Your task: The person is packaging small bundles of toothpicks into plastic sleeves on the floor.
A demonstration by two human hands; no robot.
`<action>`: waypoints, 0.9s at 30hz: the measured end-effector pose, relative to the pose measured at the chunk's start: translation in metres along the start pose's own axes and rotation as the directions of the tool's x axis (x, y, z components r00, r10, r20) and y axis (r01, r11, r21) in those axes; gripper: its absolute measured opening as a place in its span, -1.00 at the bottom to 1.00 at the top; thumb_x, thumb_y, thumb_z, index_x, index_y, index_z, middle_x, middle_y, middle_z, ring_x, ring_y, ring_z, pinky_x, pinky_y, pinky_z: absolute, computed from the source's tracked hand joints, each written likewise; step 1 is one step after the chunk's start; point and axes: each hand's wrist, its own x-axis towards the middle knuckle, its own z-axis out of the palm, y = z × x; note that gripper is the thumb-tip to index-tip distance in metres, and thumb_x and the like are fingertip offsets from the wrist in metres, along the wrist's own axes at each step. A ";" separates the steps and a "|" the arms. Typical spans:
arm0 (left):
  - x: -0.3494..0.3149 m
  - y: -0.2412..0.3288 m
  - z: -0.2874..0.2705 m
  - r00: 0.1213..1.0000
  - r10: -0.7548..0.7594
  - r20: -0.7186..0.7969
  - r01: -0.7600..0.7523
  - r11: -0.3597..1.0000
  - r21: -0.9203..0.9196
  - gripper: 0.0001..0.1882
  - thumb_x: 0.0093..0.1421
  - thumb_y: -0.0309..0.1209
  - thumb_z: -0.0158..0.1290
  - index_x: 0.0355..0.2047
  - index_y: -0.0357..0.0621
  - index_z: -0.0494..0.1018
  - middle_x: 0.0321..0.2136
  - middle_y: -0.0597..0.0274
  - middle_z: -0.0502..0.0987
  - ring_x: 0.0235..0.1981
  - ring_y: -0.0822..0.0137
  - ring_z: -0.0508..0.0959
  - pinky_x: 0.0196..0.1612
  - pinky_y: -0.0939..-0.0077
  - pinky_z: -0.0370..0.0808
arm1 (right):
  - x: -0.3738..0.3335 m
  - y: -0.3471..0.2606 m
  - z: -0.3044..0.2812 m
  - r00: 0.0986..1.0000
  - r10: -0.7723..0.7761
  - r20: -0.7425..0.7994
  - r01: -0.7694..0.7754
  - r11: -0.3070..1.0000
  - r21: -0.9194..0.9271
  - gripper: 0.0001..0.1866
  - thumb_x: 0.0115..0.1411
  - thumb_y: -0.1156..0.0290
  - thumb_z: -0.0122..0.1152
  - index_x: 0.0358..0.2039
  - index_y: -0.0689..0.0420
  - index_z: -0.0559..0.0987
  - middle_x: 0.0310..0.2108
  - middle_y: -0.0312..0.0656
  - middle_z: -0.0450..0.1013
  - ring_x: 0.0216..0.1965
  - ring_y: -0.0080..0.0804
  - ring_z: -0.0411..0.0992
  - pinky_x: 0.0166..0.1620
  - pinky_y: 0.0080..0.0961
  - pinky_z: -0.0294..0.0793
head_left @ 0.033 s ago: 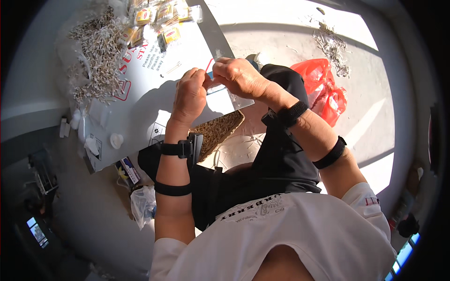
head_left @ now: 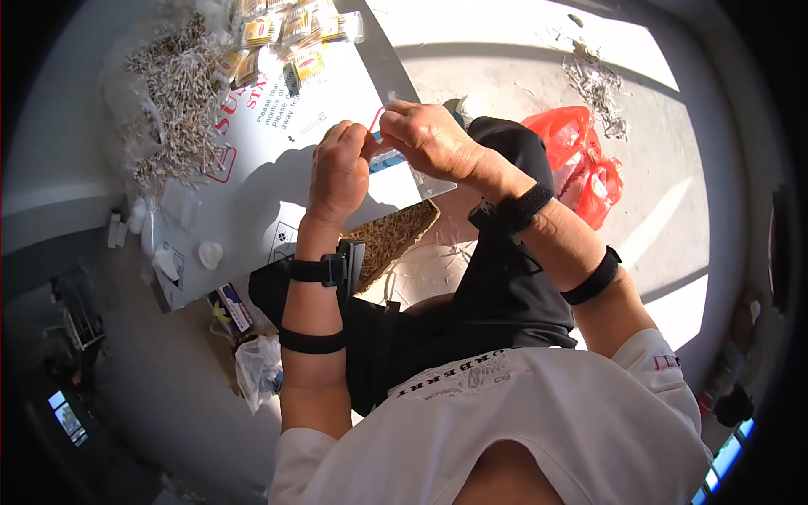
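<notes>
My left hand and my right hand meet above the right edge of a board-like tabletop. Their fingers are closed on a small clear plastic packet with a blue band, stretched between them. Its upper part is mostly covered by my fingers, and I cannot make out its contents. Beyond my left hand a few loose cotton swabs lie on the board. Farther left is a big heap of cotton swabs in clear plastic. Several filled packs of swabs with yellow labels are piled at the far edge.
Below the board's right corner stands a basket of thin brown sticks. A red plastic bag lies on the floor at right, with white scraps beyond it. Near the board's front left are a white crumpled piece and, lower, a clear bag.
The packet between my hands has shifted, so its blue band shows below my fingers where white showed before. My hands have barely moved.
</notes>
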 end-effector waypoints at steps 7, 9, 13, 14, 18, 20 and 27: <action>-0.052 0.013 0.026 0.995 0.059 -0.086 -0.043 0.983 0.177 -0.83 -0.08 -0.74 0.03 -0.52 -0.25 0.31 -0.48 0.08 0.35 -0.36 0.03 0.42 -0.32 0.20 0.44 | -0.048 -0.006 0.026 0.985 -0.173 -0.026 0.167 0.974 -0.153 -0.85 -0.06 0.47 0.21 -0.46 0.19 0.45 -0.45 -0.17 0.30 -0.43 -0.19 0.41 -0.39 -0.34 0.47; -0.072 0.015 0.032 1.000 0.007 -0.022 -0.003 0.989 0.149 -0.86 -0.06 -0.73 0.00 -0.52 -0.26 0.32 -0.48 0.05 0.34 -0.34 0.02 0.41 -0.30 0.19 0.44 | -0.062 -0.014 0.036 0.987 -0.153 0.040 0.158 0.971 -0.180 -0.81 -0.13 0.45 0.19 -0.44 0.20 0.46 -0.43 -0.18 0.31 -0.41 -0.20 0.43 -0.36 -0.35 0.49; -0.082 0.013 0.042 1.000 0.009 -0.008 -0.008 0.988 0.156 -0.86 -0.10 -0.74 -0.03 -0.51 -0.29 0.32 -0.47 0.04 0.33 -0.34 0.02 0.41 -0.30 0.20 0.45 | -0.075 -0.009 0.050 0.986 -0.138 0.094 0.155 0.964 -0.215 -0.79 -0.10 0.40 0.17 -0.43 0.19 0.47 -0.43 -0.19 0.31 -0.40 -0.21 0.43 -0.35 -0.35 0.49; -0.081 0.012 0.043 0.999 0.030 -0.019 -0.026 0.987 0.161 -0.86 -0.08 -0.74 0.00 -0.53 -0.29 0.30 -0.49 0.03 0.32 -0.37 0.00 0.41 -0.33 0.19 0.43 | -0.075 -0.008 0.050 0.986 -0.133 0.101 0.152 0.964 -0.219 -0.77 -0.10 0.38 0.18 -0.41 0.20 0.47 -0.42 -0.18 0.32 -0.39 -0.21 0.44 -0.34 -0.34 0.49; -0.083 0.012 0.044 0.999 0.020 -0.026 -0.015 0.982 0.187 -0.85 -0.07 -0.73 0.03 -0.55 -0.29 0.29 -0.51 0.03 0.32 -0.40 0.00 0.41 -0.36 0.18 0.41 | -0.077 -0.008 0.051 0.984 -0.101 0.144 0.132 0.966 -0.224 -0.71 -0.11 0.36 0.19 -0.35 0.20 0.48 -0.37 -0.16 0.34 -0.36 -0.20 0.44 -0.32 -0.32 0.49; -0.081 0.015 0.045 0.999 0.000 -0.040 0.007 0.981 0.192 -0.86 -0.06 -0.72 0.02 -0.55 -0.29 0.29 -0.52 0.04 0.32 -0.40 0.01 0.41 -0.37 0.19 0.42 | -0.077 -0.004 0.051 0.984 -0.107 0.139 0.134 0.971 -0.196 -0.70 -0.11 0.36 0.19 -0.33 0.21 0.47 -0.35 -0.16 0.34 -0.35 -0.20 0.44 -0.32 -0.32 0.49; -0.085 0.008 0.032 0.993 -0.064 0.100 0.048 0.987 0.153 -0.78 -0.09 -0.65 0.09 -0.38 -0.24 0.39 -0.39 0.07 0.38 -0.26 0.03 0.44 -0.20 0.22 0.44 | -0.076 -0.006 0.051 0.977 -0.136 0.162 0.173 0.956 -0.238 -0.69 -0.11 0.36 0.19 -0.33 0.23 0.47 -0.34 -0.15 0.35 -0.36 -0.23 0.43 -0.31 -0.35 0.50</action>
